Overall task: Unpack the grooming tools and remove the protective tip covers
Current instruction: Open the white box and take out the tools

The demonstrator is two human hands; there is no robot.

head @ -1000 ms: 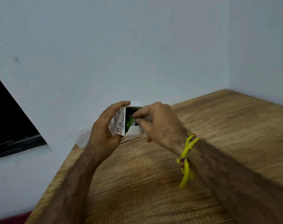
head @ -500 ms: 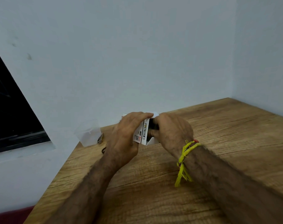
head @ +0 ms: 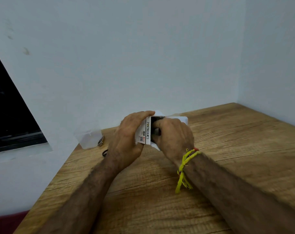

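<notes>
The white box [head: 146, 130], printed with dark lettering down one narrow side, sits in your two hands just above the wooden table [head: 227, 149], close to the wall at the table's far edge. Your left hand [head: 126, 137] grips the box from its left side, fingers curled over the top edge and thumb under the lower corner. Your right hand [head: 173, 134] is at the box's open end, with its fingers curled and reaching into the dark opening; you cannot tell from here what they hold inside, since the knuckles hide the fingertips. White flaps of the box stick out above and below your right hand. A yellow thread band [head: 185, 164] is tied round your right wrist, its loose ends hanging down. To the left of the box, near the table's left corner, a small clear plastic container [head: 87, 137] stands on the table, and a small metal tool [head: 101, 141] leans just beside it on the side nearer the box. Nearer still, a dark looped object [head: 105, 152] peeks out from behind your left wrist
</notes>
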